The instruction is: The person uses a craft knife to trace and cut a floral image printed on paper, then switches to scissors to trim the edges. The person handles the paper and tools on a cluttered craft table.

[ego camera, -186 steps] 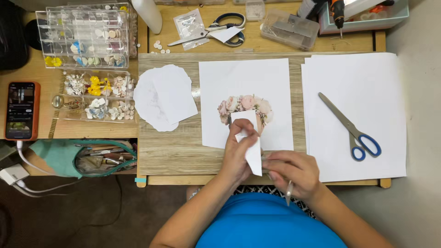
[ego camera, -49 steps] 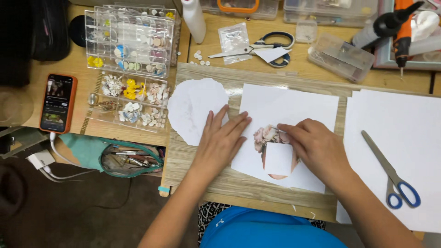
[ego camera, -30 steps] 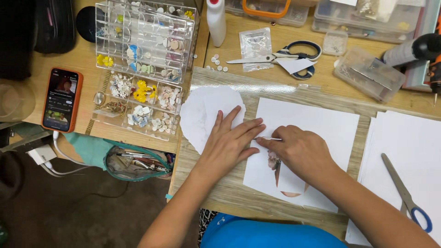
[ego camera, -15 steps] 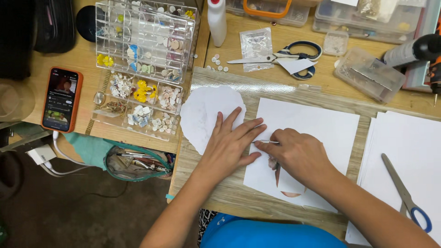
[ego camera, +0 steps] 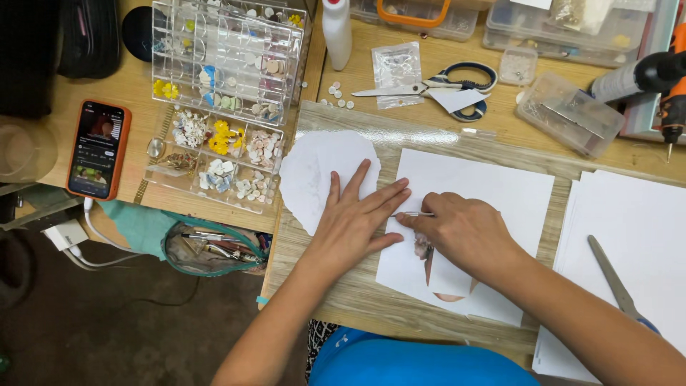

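Left hand (ego camera: 350,225) lies flat, fingers (ego camera: 382,196) spread on the white sheet (ego camera: 493,193); right hand (ego camera: 464,232) pinches thin tweezers (ego camera: 414,214) just beside them.

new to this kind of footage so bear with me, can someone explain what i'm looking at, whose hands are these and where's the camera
The one picture comes from a camera worn on a person's head, looking down at their own two bare hands over a wooden work board. There is no machine here. The left hand lies flat, fingers spread, partly on a white sheet of paper and partly on a rounded paper cutout. The right hand holds a thin metal tool over a small picture on that sheet; what sort of tool it is, I cannot tell. Nearby are clear bead boxes, a phone, scissors at the top and another pair of scissors at right.
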